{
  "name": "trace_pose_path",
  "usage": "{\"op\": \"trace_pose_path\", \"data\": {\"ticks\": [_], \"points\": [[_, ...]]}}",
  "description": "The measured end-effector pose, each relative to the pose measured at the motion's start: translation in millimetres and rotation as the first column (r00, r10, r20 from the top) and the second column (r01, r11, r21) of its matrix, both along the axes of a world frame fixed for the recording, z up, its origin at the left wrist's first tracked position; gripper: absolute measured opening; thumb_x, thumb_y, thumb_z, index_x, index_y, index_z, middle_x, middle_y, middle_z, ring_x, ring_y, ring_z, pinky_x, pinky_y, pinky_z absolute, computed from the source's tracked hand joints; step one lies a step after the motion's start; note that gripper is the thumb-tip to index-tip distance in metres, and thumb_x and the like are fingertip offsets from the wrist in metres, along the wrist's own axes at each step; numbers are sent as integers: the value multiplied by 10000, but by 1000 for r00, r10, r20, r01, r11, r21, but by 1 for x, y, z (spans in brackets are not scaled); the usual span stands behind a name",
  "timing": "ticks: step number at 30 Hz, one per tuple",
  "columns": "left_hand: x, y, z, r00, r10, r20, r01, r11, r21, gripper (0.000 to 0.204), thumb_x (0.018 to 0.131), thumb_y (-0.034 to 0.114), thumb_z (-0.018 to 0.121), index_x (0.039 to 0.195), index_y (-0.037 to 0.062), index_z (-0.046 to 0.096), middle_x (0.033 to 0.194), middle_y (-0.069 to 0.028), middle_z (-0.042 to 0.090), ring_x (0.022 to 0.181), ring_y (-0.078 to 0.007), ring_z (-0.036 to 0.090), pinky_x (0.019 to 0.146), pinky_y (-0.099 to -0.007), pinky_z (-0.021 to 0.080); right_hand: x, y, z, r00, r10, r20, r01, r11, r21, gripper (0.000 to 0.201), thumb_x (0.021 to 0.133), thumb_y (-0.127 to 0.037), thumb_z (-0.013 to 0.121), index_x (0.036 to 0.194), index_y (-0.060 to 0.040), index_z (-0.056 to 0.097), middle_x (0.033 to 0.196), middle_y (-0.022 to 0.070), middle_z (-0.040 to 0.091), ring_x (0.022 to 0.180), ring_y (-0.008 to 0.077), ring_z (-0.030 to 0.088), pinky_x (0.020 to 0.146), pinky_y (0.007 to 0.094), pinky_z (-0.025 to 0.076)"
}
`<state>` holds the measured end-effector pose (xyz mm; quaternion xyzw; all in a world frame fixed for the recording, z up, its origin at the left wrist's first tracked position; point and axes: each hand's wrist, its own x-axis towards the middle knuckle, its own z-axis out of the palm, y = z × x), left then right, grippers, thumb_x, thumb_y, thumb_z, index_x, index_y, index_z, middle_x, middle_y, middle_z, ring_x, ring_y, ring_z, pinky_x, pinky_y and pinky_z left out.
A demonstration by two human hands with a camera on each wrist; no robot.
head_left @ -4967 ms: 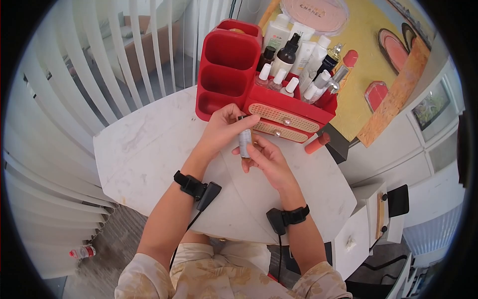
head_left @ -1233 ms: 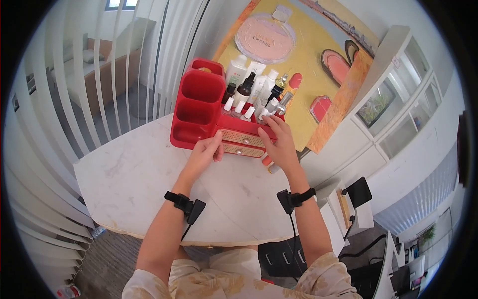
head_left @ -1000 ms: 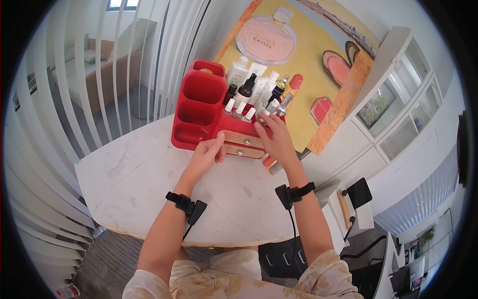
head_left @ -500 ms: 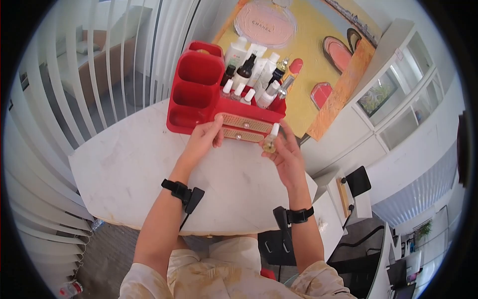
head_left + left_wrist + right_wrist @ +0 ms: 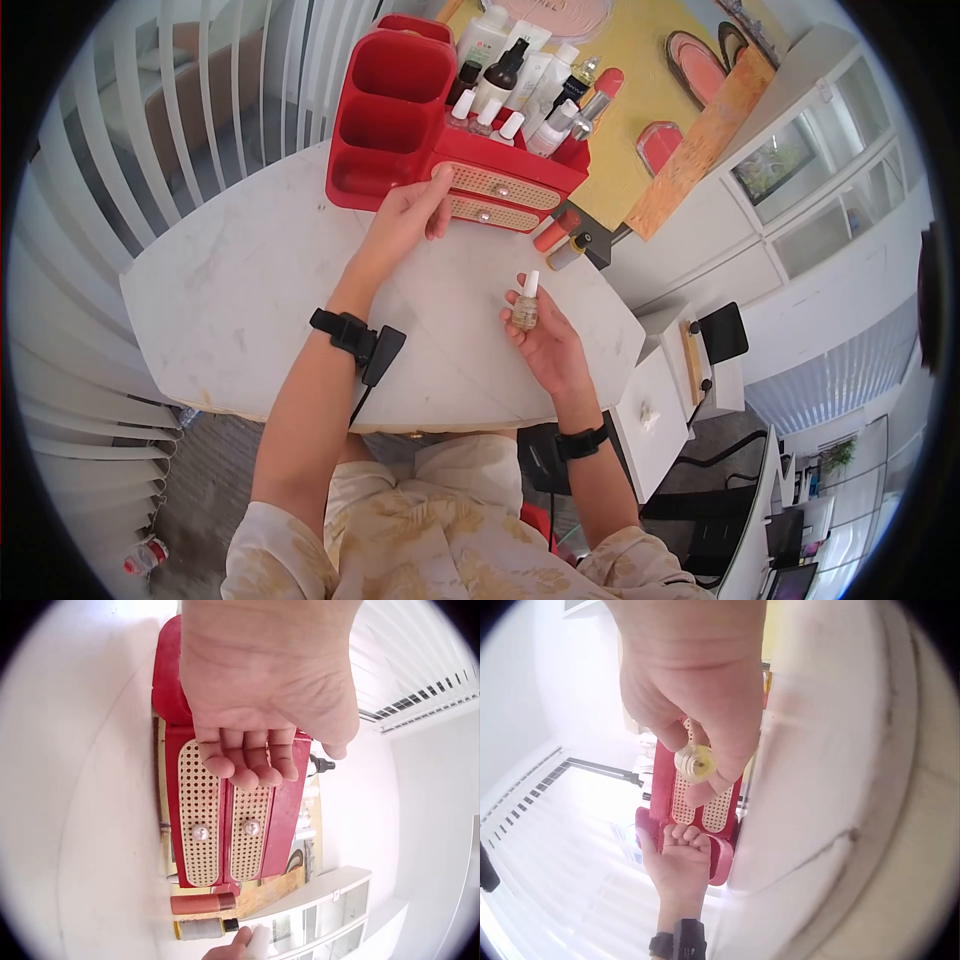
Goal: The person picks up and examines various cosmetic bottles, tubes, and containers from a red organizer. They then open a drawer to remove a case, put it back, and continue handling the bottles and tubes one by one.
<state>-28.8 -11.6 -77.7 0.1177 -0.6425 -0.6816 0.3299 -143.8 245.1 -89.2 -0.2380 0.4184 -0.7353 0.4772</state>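
My right hand (image 5: 553, 350) pinches a small nail polish bottle (image 5: 525, 312) with a white cap over the right part of the marble-look table (image 5: 270, 290). The right wrist view shows the round base of this clear, yellowish bottle (image 5: 695, 762) between thumb and fingers. My left hand (image 5: 403, 222), fingers loosely curled and holding nothing, is at the front of the red organizer (image 5: 475, 150). In the left wrist view, its fingers (image 5: 244, 777) overlap the tops of the two woven-front drawers (image 5: 199, 859). Several white-capped polish bottles (image 5: 484, 118) stand in the organizer's front row.
A coral tube (image 5: 556, 231) and a black-capped bottle (image 5: 569, 252) are beside the organizer's right end. Taller bottles and tubes, among them a black spray bottle (image 5: 500, 77), fill its back. A painting (image 5: 670, 140) leans behind; vertical blinds (image 5: 190, 130) hang at left.
Five seconds ago both hands held a dark-capped bottle; one like it is now beside the coral tube. My right hand has taken a polish bottle from the organizer and drawn it towards me.
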Motion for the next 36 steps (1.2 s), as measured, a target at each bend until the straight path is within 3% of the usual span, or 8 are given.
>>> {"op": "trace_pose_path", "data": {"ticks": [4, 7, 13, 19, 22, 28, 33, 36], "points": [[-1, 1, -1, 1000, -4, -6, 5, 1000, 22, 655, 1065, 570, 416, 649, 83, 555, 623, -15, 548, 621, -113, 521, 648, -267, 429, -7, -3, -17, 995, -6, 100, 7, 1000, -9, 478, 1113, -296, 420, 1496, -10, 397, 1233, 118, 613, 1074, 217, 639, 876, 287, 553], [-2, 0, -2, 1000, -8, -13, 8, 1000, 22, 654, 1067, 564, 416, 648, 82, 554, 622, -15, 546, 620, -113, 520, 647, -265, 427, -11, -8, -18, 975, -45, 219, 43, 999, 12, 455, 1117, -326, 404, 1451, -19, 440, 1153, 90, 615, 936, 181, 618, 791, 270, 540], [-2, 0, -2, 1000, -7, 4, 7, 1000, 0, 655, 1071, 559, 411, 651, 79, 555, 623, -13, 541, 620, -115, 516, 646, -264, 428, -31, -19, -15, 937, 110, 330, -83, 992, -96, 419, 1119, -344, 401, 1387, -33, 488, 1079, 56, 597, 764, 129, 485, 638, 244, 433], [0, 0, -2, 1000, -9, 6, 9, 1000, 22, 652, 1070, 563, 413, 660, 75, 551, 633, -17, 541, 634, -119, 522, 651, -270, 428, -32, -37, -14, 967, -20, 256, 31, 999, -41, 451, 1104, -355, 450, 1417, -31, 478, 1077, 62, 591, 766, 131, 482, 689, 251, 448], [-2, 4, -2, 1000, -8, -23, 8, 999, 38, 637, 1061, 563, 440, 664, 79, 555, 631, -8, 539, 630, -109, 517, 638, -263, 417, -41, -39, -18, 970, 102, 220, -71, 987, -144, 454, 1099, -344, 469, 1431, -34, 470, 1085, 70, 598, 817, 141, 525, 752, 262, 479], [-1, 1, -2, 999, -23, -46, 26, 998, 56, 614, 1043, 563, 491, 655, 92, 560, 621, 12, 535, 614, -85, 502, 613, -245, 393, -40, -42, -24, 980, 53, 192, -31, 993, -117, 465, 1094, -364, 477, 1420, -33, 465, 1138, 87, 612, 970, 170, 594, 870, 280, 524], [0, 2, -2, 999, -19, -42, 21, 999, 51, 616, 1042, 567, 489, 654, 95, 562, 623, 12, 535, 618, -88, 504, 614, -244, 391, -47, -40, -33, 970, 68, 232, -34, 988, -149, 488, 1092, -409, 457, 1394, -27, 484, 1150, 93, 618, 976, 182, 605, 888, 295, 539], [0, 1, -2, 1000, 2, 2, -2, 1000, -3, 650, 1076, 560, 399, 676, 71, 548, 645, -24, 537, 639, -127, 513, 649, -273, 432, -47, -42, -31, 968, 45, 245, -15, 992, -123, 498, 1092, -411, 455, 1391, -15, 487, 1143, 92, 619, 981, 190, 617, 894, 300, 547]]}}
